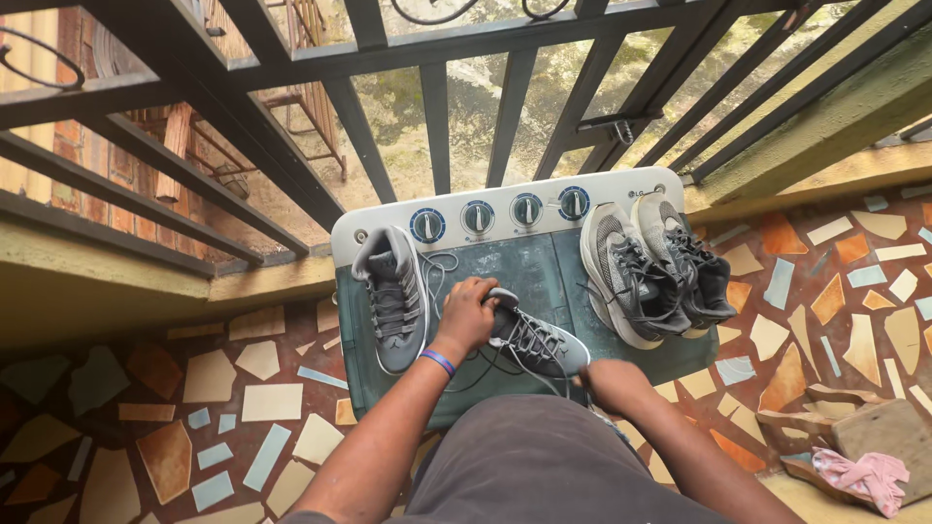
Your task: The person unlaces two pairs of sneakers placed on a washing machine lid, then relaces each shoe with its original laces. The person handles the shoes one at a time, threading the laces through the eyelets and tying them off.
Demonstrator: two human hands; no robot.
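On top of the washing machine [544, 267], a low white-rimmed box with a dull blue-green lid and four round dials along its far edge, we saw a grey sneaker [539, 340] lying on its side near the front, toe toward the right. The left hand [468, 312] was closed over the sneaker's heel end, fingers [482, 288] curled round the collar and gripping it. A blue wristband [438, 362] circled that wrist. The right hand [610, 380] sat at the toe end by the front edge of the lid; its fingers were turned under and hidden from us, so we could not tell whether they were closed on the shoe or on a lace. Loose dark laces [485, 367] looped out from the sneaker across the lid.

Just to the left lay a second grey sneaker [393, 296], upright, with a padded tongue and smooth panels, its thin laces trailing. At the right end a pair of grey knit sneakers [652, 272] with pale thick soles stood side by side, touching. The floor [243, 408] around was a mosaic of broken tile pieces, cream, blue and orange, set in dark red. Dark metal bars [437, 121] ran behind the machine, and a crumpled pink cloth [864, 477] lay on a stone slab at the far right
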